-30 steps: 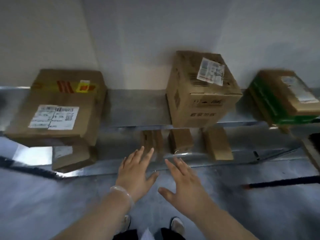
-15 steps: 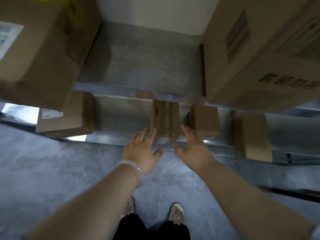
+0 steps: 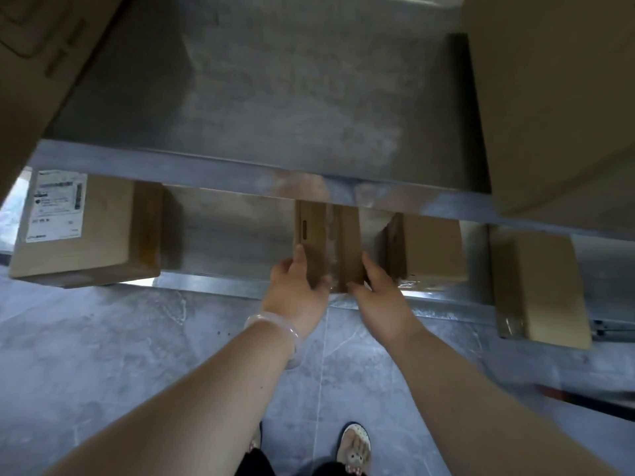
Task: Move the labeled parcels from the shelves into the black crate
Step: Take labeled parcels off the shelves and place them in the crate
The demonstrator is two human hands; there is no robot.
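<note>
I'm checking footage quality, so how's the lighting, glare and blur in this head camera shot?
Head view: dim and soft overall; glare on the lower shelf's metal edge and a bright patch at far left; wide-angle bending enlarges the top-corner boxes; motion blur smears the dark object at lower right; the hands on the narrow parcel stay fairly clear.

Matt brown cardboard is seen on the narrow parcel (image 3: 328,245), with a glossy clear tape strip. Dull, scuffed grey metal forms the shelves (image 3: 275,108). A smooth paper label (image 3: 56,206) is stuck on the left parcel (image 3: 86,231).
</note>
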